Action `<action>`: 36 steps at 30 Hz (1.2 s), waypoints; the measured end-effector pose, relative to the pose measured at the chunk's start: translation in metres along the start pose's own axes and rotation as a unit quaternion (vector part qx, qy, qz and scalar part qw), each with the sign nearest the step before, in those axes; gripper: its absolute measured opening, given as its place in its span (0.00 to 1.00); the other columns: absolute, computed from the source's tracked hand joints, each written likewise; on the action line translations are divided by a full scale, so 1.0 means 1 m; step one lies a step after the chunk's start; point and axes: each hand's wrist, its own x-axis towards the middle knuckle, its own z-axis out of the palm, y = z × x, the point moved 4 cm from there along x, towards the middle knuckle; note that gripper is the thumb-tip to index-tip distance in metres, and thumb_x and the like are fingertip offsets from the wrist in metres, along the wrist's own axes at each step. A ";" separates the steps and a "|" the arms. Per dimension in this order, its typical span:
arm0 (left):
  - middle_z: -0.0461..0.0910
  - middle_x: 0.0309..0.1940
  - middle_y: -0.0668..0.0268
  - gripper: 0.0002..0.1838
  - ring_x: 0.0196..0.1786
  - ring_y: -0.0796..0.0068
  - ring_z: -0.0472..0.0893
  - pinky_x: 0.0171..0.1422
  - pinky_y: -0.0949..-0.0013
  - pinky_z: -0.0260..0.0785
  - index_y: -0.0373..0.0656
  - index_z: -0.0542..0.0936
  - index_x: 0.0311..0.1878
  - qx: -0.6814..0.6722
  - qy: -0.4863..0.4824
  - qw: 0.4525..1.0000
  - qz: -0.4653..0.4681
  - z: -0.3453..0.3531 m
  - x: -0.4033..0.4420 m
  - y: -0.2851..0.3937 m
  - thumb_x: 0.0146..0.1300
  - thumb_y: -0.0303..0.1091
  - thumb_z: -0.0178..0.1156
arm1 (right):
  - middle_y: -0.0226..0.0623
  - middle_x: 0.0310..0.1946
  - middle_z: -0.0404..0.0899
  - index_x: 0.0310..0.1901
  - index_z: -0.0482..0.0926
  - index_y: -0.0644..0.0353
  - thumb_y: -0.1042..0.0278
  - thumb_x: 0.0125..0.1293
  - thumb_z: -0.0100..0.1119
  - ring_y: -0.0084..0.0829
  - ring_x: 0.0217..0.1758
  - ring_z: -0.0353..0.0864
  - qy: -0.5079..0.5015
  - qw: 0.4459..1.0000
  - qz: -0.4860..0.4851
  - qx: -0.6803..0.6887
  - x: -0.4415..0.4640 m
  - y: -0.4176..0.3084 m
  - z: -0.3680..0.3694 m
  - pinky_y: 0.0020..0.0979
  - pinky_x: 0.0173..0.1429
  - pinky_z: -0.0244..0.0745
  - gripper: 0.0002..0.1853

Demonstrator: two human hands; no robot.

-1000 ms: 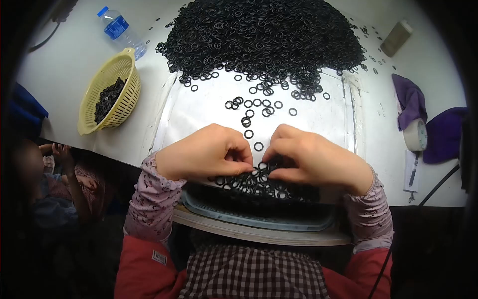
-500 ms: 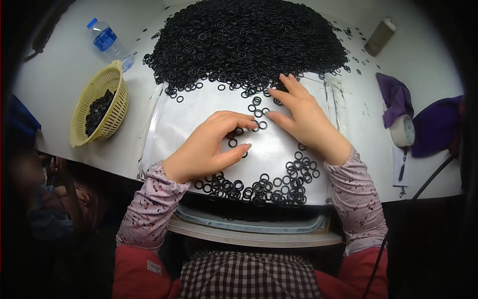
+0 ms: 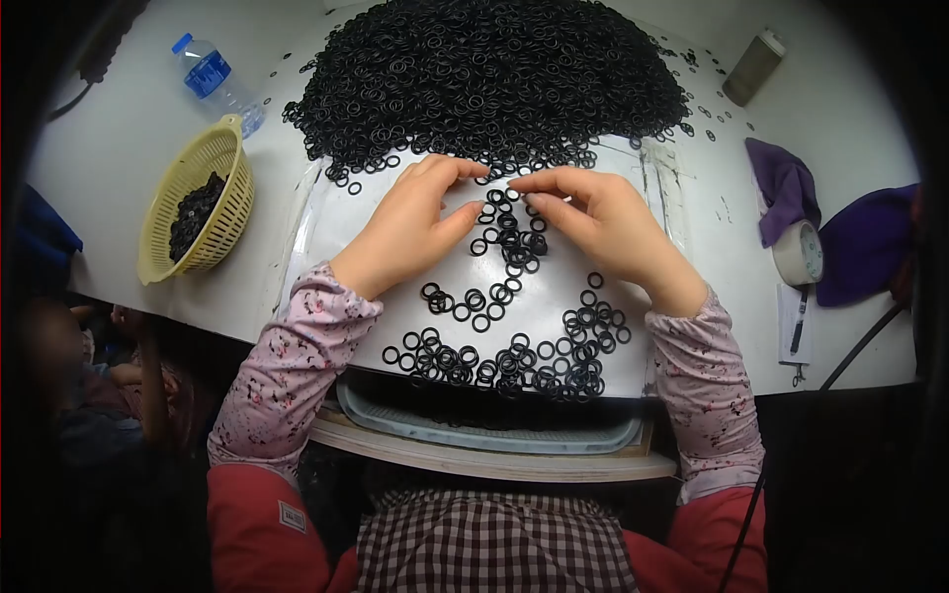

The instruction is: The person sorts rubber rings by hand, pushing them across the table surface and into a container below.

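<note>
A large heap of black rings (image 3: 494, 79) covers the back of the white work surface (image 3: 366, 316). My left hand (image 3: 413, 219) is just in front of the heap, thumb and fingers apart, with nothing seen between them. Facing it, my right hand (image 3: 603, 222) has its thumb and forefinger apart, their tips beside a few rings. Between and below the hands runs a loose trail of rings (image 3: 509, 240). More rings (image 3: 514, 366) lie scattered in a band along the front edge.
A yellow basket (image 3: 237, 203) with dark pieces and a bottle (image 3: 210, 79) stand at the left. On the right are a grey-brown container (image 3: 754, 69), purple cloth (image 3: 781, 188), a tape roll (image 3: 798, 252) and a pen (image 3: 798, 326). Under the front edge sits a tray (image 3: 474, 430). Another person's hand (image 3: 127, 318) shows at lower left.
Both hands moved from the front rings toward the heap. The right hand then came back slightly and the left went farther up. More rings now lie in the middle, between the heap and the front band.
</note>
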 end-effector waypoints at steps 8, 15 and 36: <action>0.77 0.49 0.61 0.21 0.59 0.61 0.74 0.64 0.62 0.68 0.47 0.87 0.53 0.035 -0.079 0.993 0.077 0.011 0.017 0.010 0.60 0.46 0.77 | 0.40 0.37 0.89 0.45 0.87 0.65 0.66 0.69 0.69 0.30 0.41 0.88 -0.025 0.998 0.053 0.002 -0.004 0.006 -0.016 0.30 0.48 0.82 0.10; 0.78 0.44 0.66 0.11 0.50 0.74 0.79 0.52 0.72 0.74 0.40 0.84 0.43 -0.093 -0.128 0.986 0.045 -0.002 0.006 -0.001 0.61 0.29 0.76 | 0.41 0.39 0.83 0.41 0.86 0.62 0.64 0.60 0.75 0.40 0.48 0.84 -0.134 0.985 -0.019 -0.106 -0.011 -0.007 0.007 0.36 0.54 0.80 0.12; 0.77 0.33 0.71 0.11 0.33 0.85 0.77 0.38 0.79 0.71 0.37 0.76 0.58 -0.101 0.026 0.992 -0.078 -0.007 0.009 -0.019 0.78 0.29 0.58 | 0.38 0.30 0.86 0.38 0.85 0.62 0.67 0.61 0.75 0.30 0.34 0.85 -0.260 0.962 0.075 -0.026 -0.022 -0.021 0.012 0.30 0.42 0.80 0.10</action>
